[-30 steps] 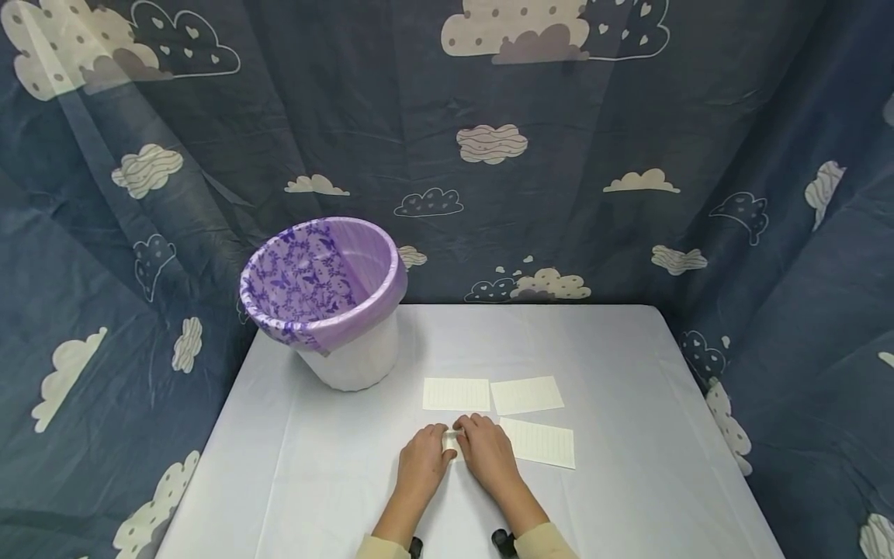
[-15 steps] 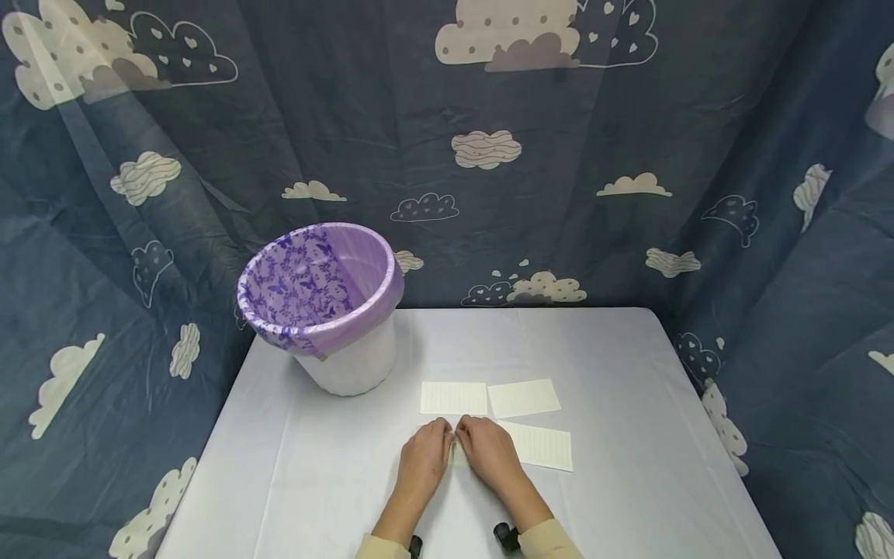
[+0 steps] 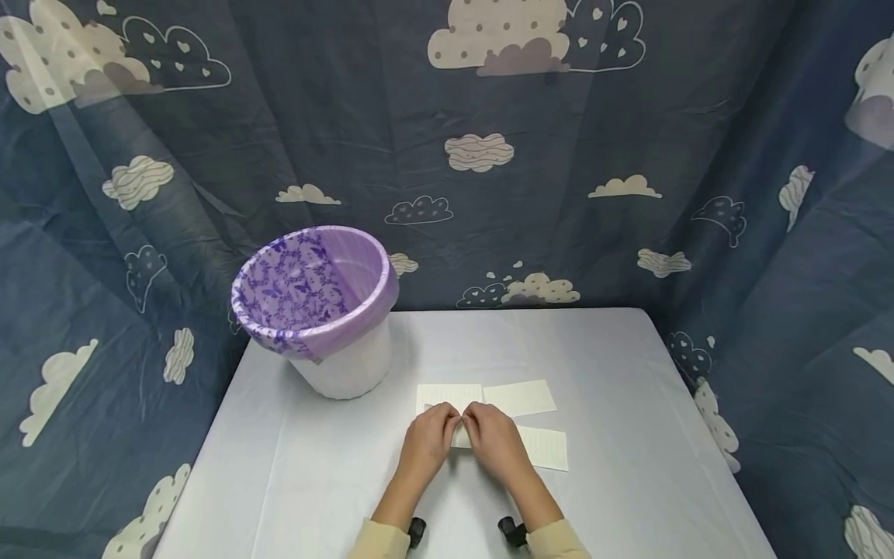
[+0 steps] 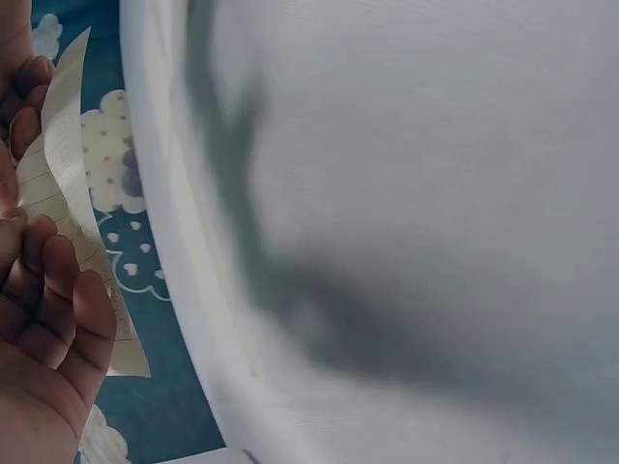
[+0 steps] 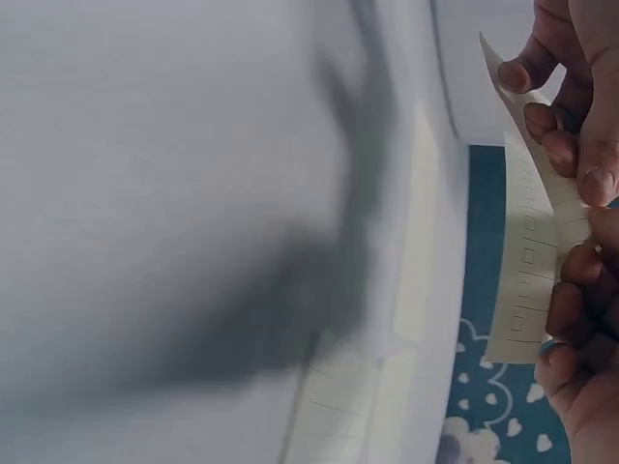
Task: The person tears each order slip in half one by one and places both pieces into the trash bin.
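Observation:
Fingers of both hands pinch one cream lined paper slip (image 3: 462,438) at its upper edge, above the table. My left hand (image 3: 427,439) holds it from the left and my right hand (image 3: 497,444) from the right, fingertips nearly meeting at the middle. In the left wrist view the slip (image 4: 70,169) bends between the curled fingers. Faint ruled lines and printed marks show on the slip (image 5: 527,256) in the right wrist view. Three similar slips lie beyond and beside the hands: one at back left (image 3: 436,394), one at back right (image 3: 518,397), one at right (image 3: 548,448).
A white bin (image 3: 349,369) with a purple butterfly-patterned liner (image 3: 296,283) over its rim stands at the table's back left. The white-covered table (image 3: 615,466) ends at a dark blue curtain (image 3: 559,155) with cloud prints. Dark camera mounts (image 3: 513,532) sit at the wrists.
Both hands have lifted the slip and moved slightly forward, now overlapping the slips behind. Earlier they worked on it low on the table. The head view has shifted a little.

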`<state>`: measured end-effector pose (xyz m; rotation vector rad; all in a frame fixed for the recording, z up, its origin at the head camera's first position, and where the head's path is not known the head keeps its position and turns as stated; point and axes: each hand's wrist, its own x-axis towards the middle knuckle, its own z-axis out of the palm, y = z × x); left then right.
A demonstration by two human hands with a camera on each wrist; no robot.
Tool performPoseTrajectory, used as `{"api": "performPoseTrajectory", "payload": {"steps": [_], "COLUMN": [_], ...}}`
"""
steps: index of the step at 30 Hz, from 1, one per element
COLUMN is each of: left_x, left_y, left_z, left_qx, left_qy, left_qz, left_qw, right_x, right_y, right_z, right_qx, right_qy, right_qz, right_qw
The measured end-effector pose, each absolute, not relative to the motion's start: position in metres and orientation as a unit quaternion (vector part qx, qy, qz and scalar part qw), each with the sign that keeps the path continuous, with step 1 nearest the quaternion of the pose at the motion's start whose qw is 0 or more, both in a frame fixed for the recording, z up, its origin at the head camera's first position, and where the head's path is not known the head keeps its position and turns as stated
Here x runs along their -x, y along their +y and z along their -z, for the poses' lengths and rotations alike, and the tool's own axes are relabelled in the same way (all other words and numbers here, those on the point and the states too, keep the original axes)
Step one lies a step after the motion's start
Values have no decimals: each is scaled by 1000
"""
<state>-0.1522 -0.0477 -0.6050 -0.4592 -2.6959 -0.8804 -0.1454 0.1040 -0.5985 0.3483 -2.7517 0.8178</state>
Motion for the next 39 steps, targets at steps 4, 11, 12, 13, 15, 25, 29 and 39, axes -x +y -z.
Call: {"api": "performPoseTrajectory", "payload": {"steps": [4,11,12,13,15,25,29,39], "left_x": [154,154,154,153,153,150,148,145], "left_y": [-45,-40,-40,-40,-39,-34,-32,-31], "left_z": [596,578,576,574,571,565,564,565], "left_qx": [179,197,199,201,203,193,183,168], "left_qy": [-916,-898,-896,-894,-891,-885,-885,-876], "left_qz": [324,354,357,361,367,381,389,418], "left_qw": [156,171,172,173,173,184,179,174], "right_x": [145,145,145,145,145,142,141,139], "right_y": [108,114,115,115,116,118,117,118], "right_z": [589,576,574,573,571,566,564,565], "right_qx": [-136,-165,-165,-166,-163,-132,-119,-71], "right_qy": [-934,-914,-912,-910,-909,-896,-888,-865], "right_qz": [-288,-302,-305,-308,-315,-376,-403,-474], "right_qw": [160,214,218,221,220,195,187,149]}}
